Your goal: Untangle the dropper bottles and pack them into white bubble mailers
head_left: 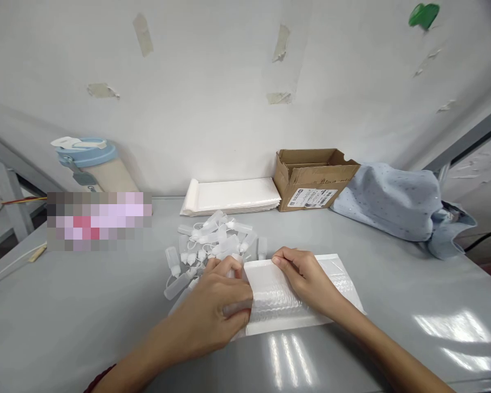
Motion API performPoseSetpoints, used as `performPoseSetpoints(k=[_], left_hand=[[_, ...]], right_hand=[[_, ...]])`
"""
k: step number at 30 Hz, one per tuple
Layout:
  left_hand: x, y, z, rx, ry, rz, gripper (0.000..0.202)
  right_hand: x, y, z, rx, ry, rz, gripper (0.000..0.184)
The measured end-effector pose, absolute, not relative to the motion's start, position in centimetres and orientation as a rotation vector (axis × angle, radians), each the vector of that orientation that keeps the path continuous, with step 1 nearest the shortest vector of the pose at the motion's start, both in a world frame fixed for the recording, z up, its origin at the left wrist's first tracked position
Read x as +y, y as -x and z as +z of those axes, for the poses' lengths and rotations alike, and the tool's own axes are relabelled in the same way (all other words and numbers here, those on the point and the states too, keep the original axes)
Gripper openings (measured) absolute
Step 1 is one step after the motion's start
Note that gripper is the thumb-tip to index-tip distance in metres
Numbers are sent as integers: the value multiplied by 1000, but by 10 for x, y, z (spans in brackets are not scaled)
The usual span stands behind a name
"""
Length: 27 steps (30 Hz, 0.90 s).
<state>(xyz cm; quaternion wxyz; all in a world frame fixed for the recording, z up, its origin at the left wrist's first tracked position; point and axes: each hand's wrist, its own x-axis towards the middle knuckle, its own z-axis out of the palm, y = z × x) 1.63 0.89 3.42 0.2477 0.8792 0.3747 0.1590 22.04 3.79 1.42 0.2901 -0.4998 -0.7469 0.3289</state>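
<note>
A white bubble mailer [270, 300] lies flat in front of me, its open end facing left. My right hand [309, 275] is closed on it, thumb and fingers pinching the upper edge near that opening. At the mouth of the mailer, my left hand [215, 305] is curled round what looks like a small translucent squeeze bottle [231, 309], mostly hidden by the fingers. Just beyond the left hand is a loose pile of small translucent plastic bottles [216, 237] with thin looped cap straps. Part of this pile is covered by the hand.
Against the wall lies a stack of white mailers [235, 195], beside an open cardboard box [311, 188]. Pale blue cloth [388, 202] is heaped at the right. A blue-lidded tumbler [102, 169] stands back left, behind a pixelated pink patch [106, 221]. The grey table [106, 305] reflects lights.
</note>
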Motion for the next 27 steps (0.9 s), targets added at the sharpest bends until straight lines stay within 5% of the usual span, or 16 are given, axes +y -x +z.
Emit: performPoseSetpoints(k=[14,19,23,27], left_hand=[[6,-22,5,1073,-2606,1091,32],[6,-22,11,1375,-2404,1285,8],[11,-19,23,1611,-1878,950,36],[14,-18,29,1439,-1571,734,29]], right_hand=[[32,-215,10,-2068,1243,879,30],[41,-228,16,-1986,1308,840,28],[48,-237,19,-1929,1352,765,29],[47,-234,15,-1954,1313,606,25]])
